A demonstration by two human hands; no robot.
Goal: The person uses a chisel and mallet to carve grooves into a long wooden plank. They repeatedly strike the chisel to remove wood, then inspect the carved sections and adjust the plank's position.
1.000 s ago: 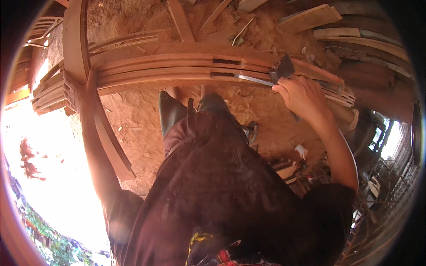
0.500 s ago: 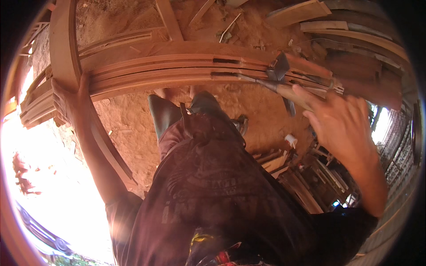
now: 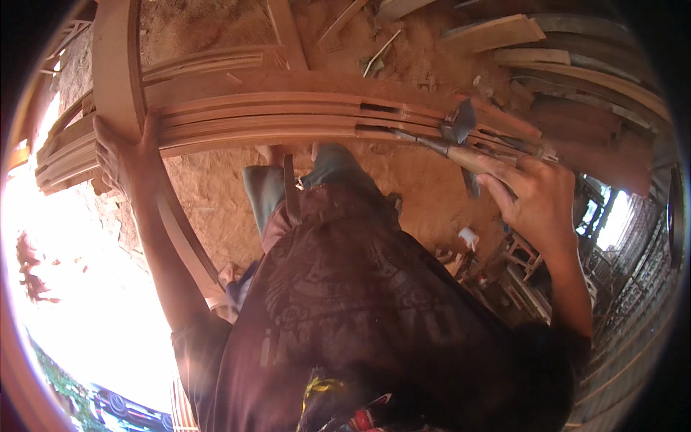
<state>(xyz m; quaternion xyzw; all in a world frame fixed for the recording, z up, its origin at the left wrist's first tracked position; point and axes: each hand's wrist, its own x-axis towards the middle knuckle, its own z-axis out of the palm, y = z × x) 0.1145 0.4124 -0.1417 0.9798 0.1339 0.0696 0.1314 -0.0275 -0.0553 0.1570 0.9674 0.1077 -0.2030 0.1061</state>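
Note:
My left hand (image 3: 129, 158) is closed around a wide flat board (image 3: 119, 65) that crosses over a stack of long wooden strips (image 3: 245, 129). In my right hand (image 3: 536, 191) is a chisel with a wooden handle (image 3: 464, 156). Its metal blade (image 3: 425, 140) points left along the strips, the tip at or near a dark slot (image 3: 374, 130) in the front strip. A second dark slot (image 3: 379, 108) shows in the strip behind. Between the chisel and the strips' right end sits a dark metal piece (image 3: 458, 122), its kind unclear.
Loose boards (image 3: 497, 34) lie at the far right. More timber (image 3: 529, 288) and a white cup-like object (image 3: 468, 236) are low on the right. Dusty ground (image 3: 209, 194) lies below the strips. Part of another person (image 3: 230, 275) shows at lower left.
The view has shifted, so the strips sit slightly further right. My right hand still holds the chisel, its wrist now turned more upright. Part of another person has appeared near my left forearm.

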